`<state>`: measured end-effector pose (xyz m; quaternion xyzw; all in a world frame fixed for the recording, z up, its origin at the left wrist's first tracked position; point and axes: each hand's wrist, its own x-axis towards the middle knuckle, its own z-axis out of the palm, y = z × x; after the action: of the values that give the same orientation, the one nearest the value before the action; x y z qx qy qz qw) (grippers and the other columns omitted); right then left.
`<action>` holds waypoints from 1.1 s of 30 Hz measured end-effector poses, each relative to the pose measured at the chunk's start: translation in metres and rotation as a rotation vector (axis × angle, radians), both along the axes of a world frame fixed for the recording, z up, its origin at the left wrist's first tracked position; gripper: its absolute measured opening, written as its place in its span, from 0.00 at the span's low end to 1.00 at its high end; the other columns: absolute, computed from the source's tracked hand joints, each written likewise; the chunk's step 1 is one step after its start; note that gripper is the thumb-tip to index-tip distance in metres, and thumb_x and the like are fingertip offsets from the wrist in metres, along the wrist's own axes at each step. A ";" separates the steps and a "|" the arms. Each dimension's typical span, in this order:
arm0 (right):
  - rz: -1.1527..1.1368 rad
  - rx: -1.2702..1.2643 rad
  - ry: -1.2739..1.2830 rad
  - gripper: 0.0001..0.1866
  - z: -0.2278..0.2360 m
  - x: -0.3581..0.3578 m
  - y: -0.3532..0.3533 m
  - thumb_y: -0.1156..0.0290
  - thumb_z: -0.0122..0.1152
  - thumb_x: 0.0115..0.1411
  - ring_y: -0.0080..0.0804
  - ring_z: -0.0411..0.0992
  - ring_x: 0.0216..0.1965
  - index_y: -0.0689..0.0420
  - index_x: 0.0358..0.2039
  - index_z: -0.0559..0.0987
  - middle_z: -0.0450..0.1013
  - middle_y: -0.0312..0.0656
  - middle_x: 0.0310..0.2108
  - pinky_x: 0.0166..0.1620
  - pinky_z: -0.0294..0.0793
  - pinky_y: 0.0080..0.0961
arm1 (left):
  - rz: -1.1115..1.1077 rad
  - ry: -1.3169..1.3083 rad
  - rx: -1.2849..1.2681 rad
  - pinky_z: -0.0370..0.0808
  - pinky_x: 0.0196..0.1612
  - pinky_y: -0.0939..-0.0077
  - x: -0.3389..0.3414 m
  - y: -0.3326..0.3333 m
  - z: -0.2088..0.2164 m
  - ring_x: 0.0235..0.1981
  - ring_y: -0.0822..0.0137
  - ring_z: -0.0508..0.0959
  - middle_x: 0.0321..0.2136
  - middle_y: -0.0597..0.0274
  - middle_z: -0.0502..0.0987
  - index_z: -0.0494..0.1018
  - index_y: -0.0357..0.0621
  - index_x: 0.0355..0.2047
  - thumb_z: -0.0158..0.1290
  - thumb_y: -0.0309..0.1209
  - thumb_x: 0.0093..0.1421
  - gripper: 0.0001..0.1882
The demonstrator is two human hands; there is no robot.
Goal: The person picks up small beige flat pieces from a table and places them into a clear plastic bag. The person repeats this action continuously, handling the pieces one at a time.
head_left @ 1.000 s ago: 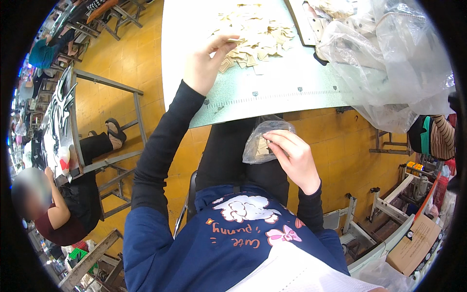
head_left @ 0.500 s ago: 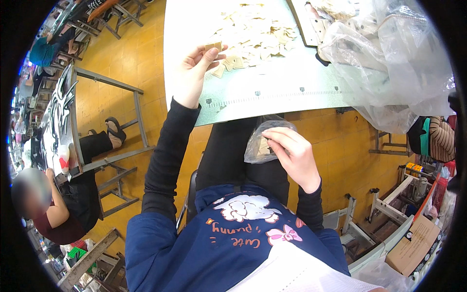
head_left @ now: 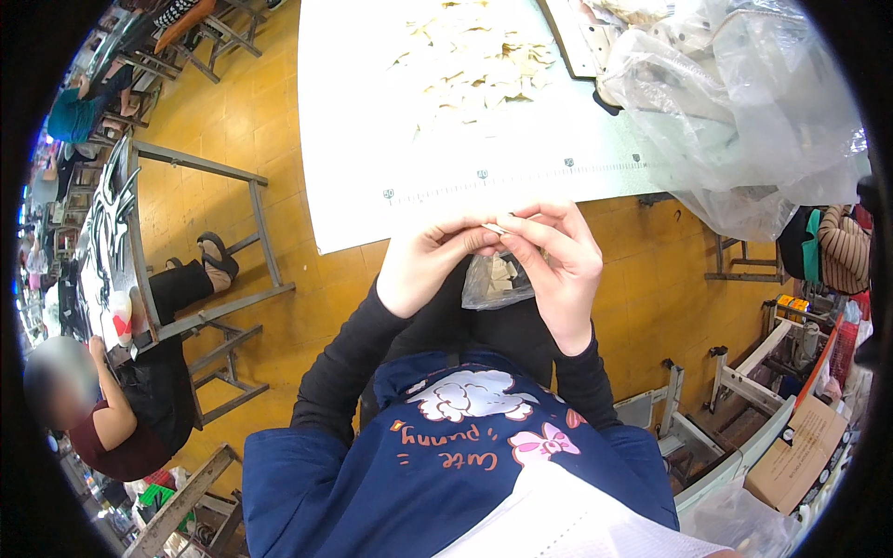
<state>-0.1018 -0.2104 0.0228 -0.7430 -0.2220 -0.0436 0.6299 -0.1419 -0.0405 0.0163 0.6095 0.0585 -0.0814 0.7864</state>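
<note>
At the far left, a co-worker in a maroon top (head_left: 126,448) is sitting beside a metal-framed table (head_left: 206,164) on which black strips (head_left: 116,200) are lying. Further right, a white worktable (head_left: 344,139) is stretching toward the person, and the left hand (head_left: 420,263) is overlapping its near edge in the view, thumb and forefinger pinching a thin beige piece (head_left: 494,229). That piece is showing nearly edge-on, its long axis running left to right and dipping slightly toward the right, so it is pointing from one hand to the other. Beyond it, well apart across a printed measuring scale (head_left: 521,172), a scattered pile of beige pieces (head_left: 484,65) is spreading over the tabletop. Just below the pinched piece in the view, a small clear plastic bag (head_left: 484,297) is resting at the thighs (head_left: 507,330), with pale scraps (head_left: 503,272) showing inside it. The right hand (head_left: 566,270) is meeting the left at the piece, thumb and fingertips gripping its right end, the exact contact partly hiding behind them. Of the two, the right hand is lying nearer the small bag, overlapping its right side in the view; whether skin is touching plastic, I cannot tell. Farther right, a large clear plastic bag (head_left: 735,126) is draping over the table edge, and a cardboard box (head_left: 795,456) is standing at lower right
</note>
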 end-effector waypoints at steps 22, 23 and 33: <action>0.074 -0.300 0.137 0.16 -0.004 -0.009 -0.036 0.77 0.66 0.56 0.31 0.77 0.36 0.60 0.47 0.81 0.76 0.45 0.45 0.40 0.76 0.25 | -0.010 0.058 -0.177 0.73 0.59 0.72 -0.009 0.003 -0.004 0.54 0.63 0.77 0.56 0.47 0.74 0.64 0.35 0.64 0.42 0.25 0.72 0.21; 0.062 -0.218 0.226 0.17 -0.001 -0.009 -0.034 0.77 0.67 0.56 0.32 0.77 0.36 0.60 0.47 0.81 0.75 0.44 0.45 0.40 0.77 0.26 | -0.014 0.050 -0.151 0.73 0.59 0.72 -0.010 0.000 -0.005 0.53 0.63 0.77 0.55 0.50 0.75 0.65 0.36 0.64 0.43 0.25 0.72 0.21; 0.050 -0.168 -0.114 0.20 -0.003 -0.013 -0.005 0.80 0.72 0.49 0.35 0.78 0.39 0.58 0.45 0.84 0.79 0.43 0.40 0.41 0.79 0.26 | 0.065 0.067 -0.174 0.79 0.47 0.76 -0.017 -0.012 -0.016 0.41 0.70 0.81 0.41 0.56 0.81 0.74 0.34 0.46 0.50 0.24 0.69 0.09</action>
<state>-0.1149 -0.2159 0.0194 -0.7836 -0.2791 -0.0513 0.5528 -0.1586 -0.0527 -0.0001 0.5334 0.0975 -0.0810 0.8363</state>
